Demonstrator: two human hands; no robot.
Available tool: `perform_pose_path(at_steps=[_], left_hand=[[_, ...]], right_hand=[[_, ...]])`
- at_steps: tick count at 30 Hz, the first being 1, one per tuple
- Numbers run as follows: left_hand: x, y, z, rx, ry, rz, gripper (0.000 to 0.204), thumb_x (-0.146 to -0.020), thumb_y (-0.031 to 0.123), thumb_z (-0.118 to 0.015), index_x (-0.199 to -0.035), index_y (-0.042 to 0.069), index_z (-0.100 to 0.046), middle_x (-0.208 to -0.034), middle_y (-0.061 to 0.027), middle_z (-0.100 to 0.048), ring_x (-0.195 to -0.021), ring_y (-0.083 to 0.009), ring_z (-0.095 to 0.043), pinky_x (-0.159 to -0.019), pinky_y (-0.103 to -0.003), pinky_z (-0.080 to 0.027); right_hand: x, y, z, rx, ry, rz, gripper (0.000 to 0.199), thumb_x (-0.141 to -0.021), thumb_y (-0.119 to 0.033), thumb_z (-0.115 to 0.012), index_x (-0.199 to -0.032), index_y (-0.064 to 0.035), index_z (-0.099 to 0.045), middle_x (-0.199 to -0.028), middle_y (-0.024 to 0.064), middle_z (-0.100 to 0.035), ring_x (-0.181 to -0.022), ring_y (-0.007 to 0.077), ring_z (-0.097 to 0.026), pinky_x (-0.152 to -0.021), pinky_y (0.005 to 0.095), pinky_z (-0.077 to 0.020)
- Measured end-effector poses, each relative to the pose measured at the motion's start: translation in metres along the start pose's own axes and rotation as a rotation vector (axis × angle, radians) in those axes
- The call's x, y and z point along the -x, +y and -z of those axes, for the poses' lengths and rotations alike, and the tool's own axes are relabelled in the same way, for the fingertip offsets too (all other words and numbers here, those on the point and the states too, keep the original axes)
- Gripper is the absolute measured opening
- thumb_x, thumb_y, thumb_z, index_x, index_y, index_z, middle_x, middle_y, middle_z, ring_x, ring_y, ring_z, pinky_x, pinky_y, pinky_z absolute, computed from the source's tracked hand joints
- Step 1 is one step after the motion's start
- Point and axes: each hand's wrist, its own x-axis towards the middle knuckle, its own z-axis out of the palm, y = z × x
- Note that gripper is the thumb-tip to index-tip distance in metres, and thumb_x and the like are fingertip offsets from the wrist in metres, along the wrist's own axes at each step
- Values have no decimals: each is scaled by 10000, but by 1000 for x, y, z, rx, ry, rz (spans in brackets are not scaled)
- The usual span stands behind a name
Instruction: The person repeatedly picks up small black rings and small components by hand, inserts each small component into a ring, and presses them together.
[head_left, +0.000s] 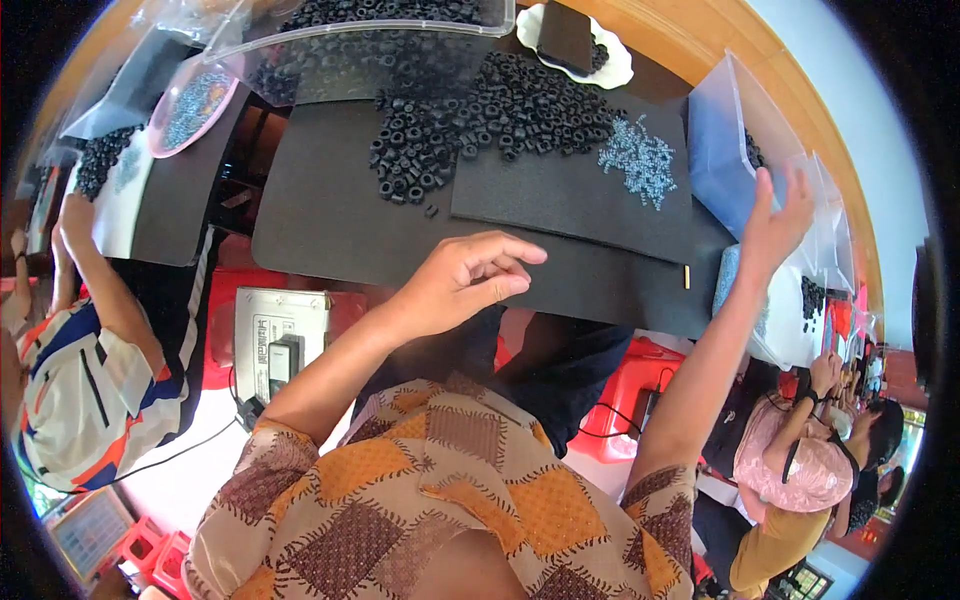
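My left hand (470, 272) hovers over the near part of the dark table (340, 225), its fingers loosely bent, the thumb apart from the index finger and nothing visible in it. At the right, my right hand (782, 222) is raised beside a translucent bluish bin (715, 150), with fingers spread and nothing seen in them. Black ring-shaped parts (490, 110) lie heaped across the table's far side. A pile of small clear-blue pieces (640, 160) rests on a dark flat board (560, 200). A small brass-coloured pin (687, 277) is near the right edge.
A clear tub (400, 30) of black parts stands at the back, beside a white scalloped dish (620, 65) holding a dark block. Left is a pink bowl (195, 105) of small pieces. People work at both sides, including a person in a patterned shirt (85, 390). Red stools (630, 390) stand below.
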Motion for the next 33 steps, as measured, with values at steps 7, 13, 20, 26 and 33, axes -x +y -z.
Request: perform_pose_path(at_steps=[7,13,20,26,33], left_hand=[[-32,29,47,-528,167,-170,263,-959,172,-569,-770,-5,-611,-811,-94,-659,-769,-187,-628,-741,-305,-490],[-85,25,47,-1095,265,-497,256,-772,259,-772,-832,44,-647,-857,-88,-587,-860,-289,-573,-768,-386,-486],[-100,11,43,-1231,220,-429,268,-749,172,-784,-949,45,-660,-938,-77,-591,-932,-283,-582,-817,-377,-503],[-77,14,41,-1079,181,-453,257,-764,84,-773,-990,40,-661,-999,-75,-653,-915,-238,-629,-779,-327,-516],[-55,-1,14,26,175,-6,208,-856,-16,-698,-1049,19,-627,-1110,-84,-674,-923,-130,-670,-839,-262,-527]], right_hand=[[75,-77,1,-396,-182,-65,84,-901,-97,-641,-915,-29,-688,-1018,124,-669,-976,298,-607,-884,392,-470],[96,-78,-3,-467,-201,-177,136,-818,-122,-752,-817,-40,-643,-902,80,-673,-852,273,-607,-782,363,-461],[98,-75,-6,-429,-182,-245,111,-829,-105,-733,-847,-45,-641,-927,91,-667,-881,283,-600,-794,384,-461],[98,-71,-12,-437,-220,-208,69,-819,-71,-706,-871,-56,-663,-943,100,-654,-900,301,-590,-806,400,-460],[78,-91,-24,-427,-365,-107,91,-803,-127,-733,-870,-79,-694,-874,93,-627,-860,303,-582,-752,411,-453]])
